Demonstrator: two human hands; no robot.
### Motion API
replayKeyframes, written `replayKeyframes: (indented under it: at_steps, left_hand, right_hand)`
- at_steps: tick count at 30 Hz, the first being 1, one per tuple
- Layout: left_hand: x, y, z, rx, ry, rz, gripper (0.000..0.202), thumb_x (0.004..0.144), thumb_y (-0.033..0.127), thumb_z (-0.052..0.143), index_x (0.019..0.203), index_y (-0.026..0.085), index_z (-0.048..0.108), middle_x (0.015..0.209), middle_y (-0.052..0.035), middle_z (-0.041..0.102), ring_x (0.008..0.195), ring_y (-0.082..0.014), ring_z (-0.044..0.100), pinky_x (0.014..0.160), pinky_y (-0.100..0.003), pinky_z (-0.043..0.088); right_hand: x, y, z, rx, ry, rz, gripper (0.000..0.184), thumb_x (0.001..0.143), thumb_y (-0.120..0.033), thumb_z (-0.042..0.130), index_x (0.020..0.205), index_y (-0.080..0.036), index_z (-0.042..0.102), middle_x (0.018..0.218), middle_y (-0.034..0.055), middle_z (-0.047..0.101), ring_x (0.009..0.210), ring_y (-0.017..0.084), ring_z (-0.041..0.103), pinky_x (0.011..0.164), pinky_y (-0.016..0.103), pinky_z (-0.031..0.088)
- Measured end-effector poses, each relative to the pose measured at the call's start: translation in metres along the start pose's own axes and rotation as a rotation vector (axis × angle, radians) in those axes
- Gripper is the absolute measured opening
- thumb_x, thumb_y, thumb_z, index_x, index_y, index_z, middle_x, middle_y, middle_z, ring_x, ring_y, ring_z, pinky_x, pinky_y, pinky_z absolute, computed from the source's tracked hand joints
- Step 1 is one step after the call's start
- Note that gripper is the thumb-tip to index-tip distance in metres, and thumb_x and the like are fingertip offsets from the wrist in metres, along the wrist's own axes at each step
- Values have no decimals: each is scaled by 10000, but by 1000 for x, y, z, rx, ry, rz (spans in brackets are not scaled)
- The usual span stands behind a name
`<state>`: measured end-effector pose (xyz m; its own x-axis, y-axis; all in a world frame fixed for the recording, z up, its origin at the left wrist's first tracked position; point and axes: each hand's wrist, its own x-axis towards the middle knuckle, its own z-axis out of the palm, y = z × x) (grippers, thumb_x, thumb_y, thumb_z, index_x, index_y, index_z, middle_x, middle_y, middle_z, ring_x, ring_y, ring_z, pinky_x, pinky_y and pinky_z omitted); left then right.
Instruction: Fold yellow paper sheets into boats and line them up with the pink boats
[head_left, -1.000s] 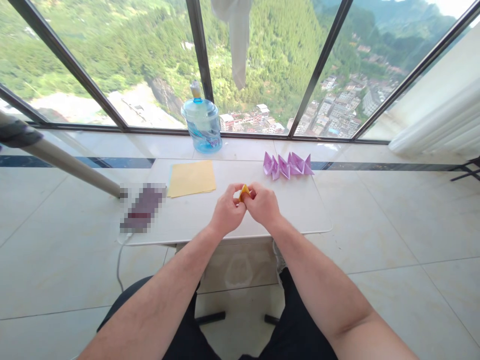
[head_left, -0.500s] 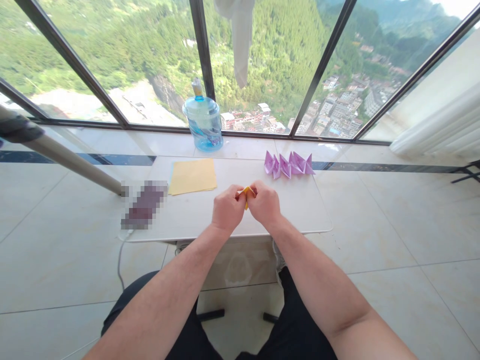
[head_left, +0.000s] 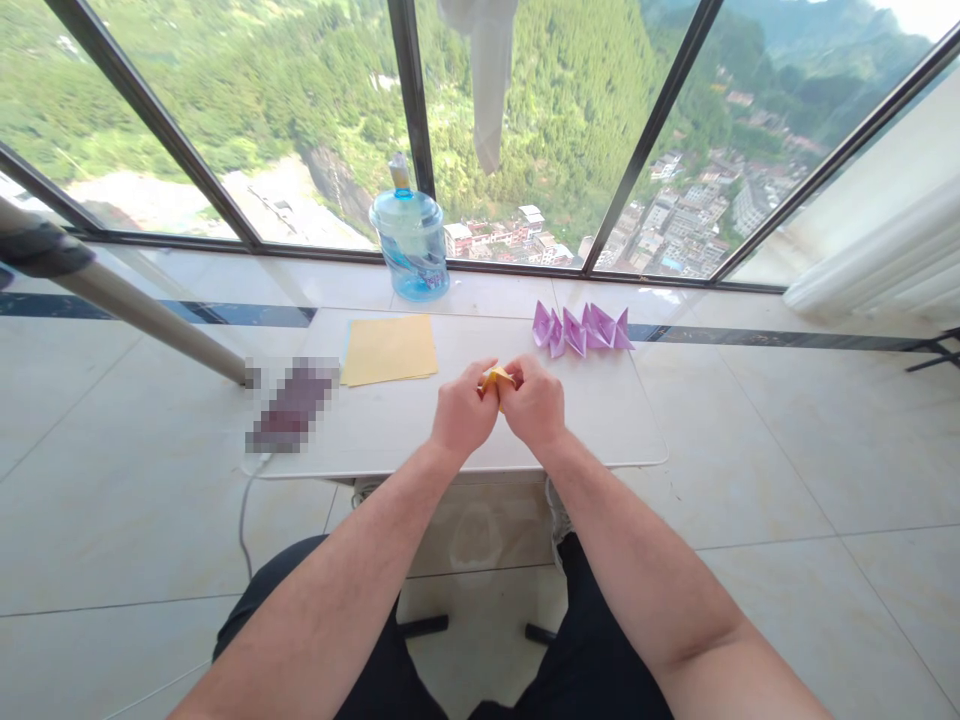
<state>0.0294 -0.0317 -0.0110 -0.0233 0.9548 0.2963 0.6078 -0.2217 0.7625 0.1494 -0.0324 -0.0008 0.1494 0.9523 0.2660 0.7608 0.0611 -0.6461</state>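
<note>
Above the white worktop, near its middle, left hand and right hand both pinching a small yellow folded paper, yellow sheets far left, purple folded papers far right, water jug beyond

A room high up in an apartment block, most likely a home's glazed balcony or sunroom. Floor-to-ceiling windows with dark frames look steeply down on wooded hills and town rooftops. The floor is pale glossy tile. Household things show it is lived in: a large blue water jug on the sill, a pale garment hanging by the glass, a white curtain at the right. A small white table holds yellow paper sheets and purple folded paper shapes, a hobby corner rather than a workplace.
</note>
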Motion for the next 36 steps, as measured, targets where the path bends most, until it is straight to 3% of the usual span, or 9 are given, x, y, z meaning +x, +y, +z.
replayKeyframes:
  at_steps: [3,11,16,21,31,36]
  left_hand:
    - [-1,2,1,-49,-18,-18,425,824,146,536,1219,199,685,956,-48,784,826,-185,723,797,-280,539]
    - [-10,13,6,-136,157,-98,368,847,168,545,1176,211,702,1022,-41,780,848,-178,723,829,-291,551]
    - [-13,14,10,-185,172,-46,331,885,193,542,1182,230,684,1061,-29,770,834,-151,718,839,-274,548]
    - [-15,18,11,-185,166,-52,317,893,191,542,1174,248,676,1050,-15,770,809,-141,712,812,-259,549]
    - [-15,19,10,-247,176,-73,317,883,193,554,1172,253,669,1049,-11,767,782,-128,706,792,-245,555]
    - [-15,20,11,-280,176,-93,308,878,206,572,1169,249,666,1064,-19,766,759,-127,706,767,-249,560]
  right_hand:
    - [0,1,1,-13,4,2,86,834,-305,569,866,-229,594,740,-4,659,667,167,575,635,269,356]
    - [0,-4,6,74,133,45,96,828,-312,549,880,-232,542,778,1,652,683,170,577,643,276,386]
    - [3,-5,5,254,168,92,183,792,-351,607,902,-232,521,806,-1,659,725,173,607,676,283,433]
    - [1,-8,3,308,245,83,136,791,-329,590,823,-240,492,758,-20,621,706,160,585,680,279,440]
    - [3,-8,3,444,167,118,199,767,-338,617,905,-221,532,828,11,665,747,163,623,700,282,493]
    - [2,-7,5,430,214,75,156,785,-310,592,891,-223,519,823,13,670,739,153,627,687,267,508]
